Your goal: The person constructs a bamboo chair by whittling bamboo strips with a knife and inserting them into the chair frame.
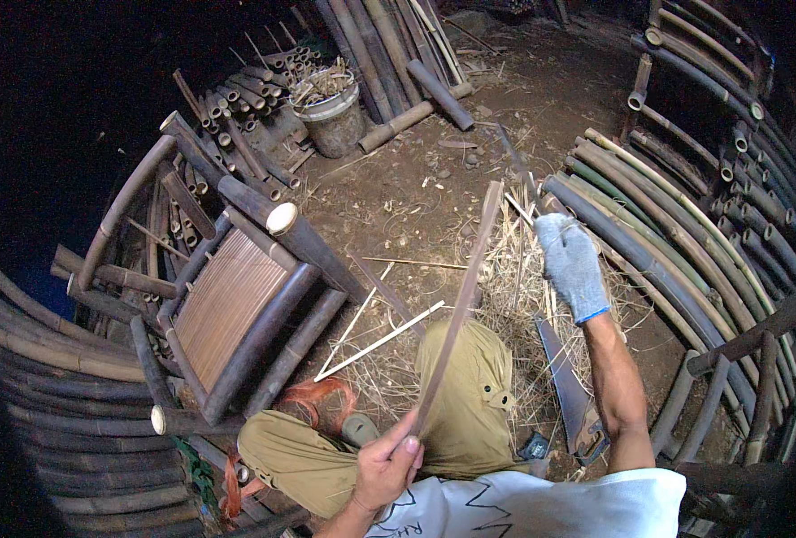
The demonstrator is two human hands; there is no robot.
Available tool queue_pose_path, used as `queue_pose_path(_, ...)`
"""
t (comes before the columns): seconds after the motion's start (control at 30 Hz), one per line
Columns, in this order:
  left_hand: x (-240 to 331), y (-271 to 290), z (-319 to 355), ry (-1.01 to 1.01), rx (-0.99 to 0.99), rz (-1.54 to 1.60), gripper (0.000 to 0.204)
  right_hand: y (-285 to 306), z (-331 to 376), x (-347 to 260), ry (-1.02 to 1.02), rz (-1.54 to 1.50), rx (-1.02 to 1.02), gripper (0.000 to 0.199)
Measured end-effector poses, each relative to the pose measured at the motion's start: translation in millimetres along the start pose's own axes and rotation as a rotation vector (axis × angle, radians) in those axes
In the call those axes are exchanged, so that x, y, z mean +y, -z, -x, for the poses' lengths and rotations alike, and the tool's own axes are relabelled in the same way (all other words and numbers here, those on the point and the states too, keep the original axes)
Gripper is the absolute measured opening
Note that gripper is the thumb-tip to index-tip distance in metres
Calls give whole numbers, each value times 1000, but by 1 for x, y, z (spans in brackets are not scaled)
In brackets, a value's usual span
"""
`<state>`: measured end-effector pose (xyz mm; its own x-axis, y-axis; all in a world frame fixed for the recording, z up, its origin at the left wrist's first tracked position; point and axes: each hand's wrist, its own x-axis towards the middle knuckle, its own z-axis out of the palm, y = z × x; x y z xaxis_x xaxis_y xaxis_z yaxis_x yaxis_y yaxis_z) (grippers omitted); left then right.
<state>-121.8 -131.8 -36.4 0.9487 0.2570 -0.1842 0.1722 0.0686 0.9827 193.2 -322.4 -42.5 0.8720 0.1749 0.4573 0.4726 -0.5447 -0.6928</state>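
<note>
My bare left hand [387,466], low in the head view, is closed around the lower end of a long flat brown bamboo strip [468,291]. The strip slants up and away over my right knee. To the right, my right hand [573,267] wears a grey knitted glove and is closed on the handle of a long dark-bladed knife [516,163], its blade pointing away and slightly left. The glove hides most of the handle. The knife appears apart from the strip. Under both lies a pile of pale bamboo shavings [528,309].
Right of my knee lie a handsaw [561,372] and a small dark object [533,446]. A bamboo chair [227,314] with a slatted panel stands left. Long bamboo poles [658,215] line the right side. A bucket of scraps [335,125] and cut bamboo tubes [245,94] sit farther back.
</note>
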Motion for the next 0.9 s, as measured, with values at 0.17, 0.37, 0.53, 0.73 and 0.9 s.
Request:
queue_pose_path(0.17,7,-2,-27,-118,71,-147,43,6,44,-43,218,-56,-129,40)
queue_pose_path(0.37,4,-4,-17,-59,17,-102,42,-6,55,-56,162,-56,-133,36)
queue_pose_path(0.53,-6,3,0,-22,30,-154,41,12,-5,1,45,13,-1,28)
queue_pose_path(0.73,13,7,-50,-210,157,-418,35,10,56,-74,305,59,-267,41)
queue_pose_path(0.9,8,7,-50,-332,187,-566,32,-7,66,-73,213,73,-386,45)
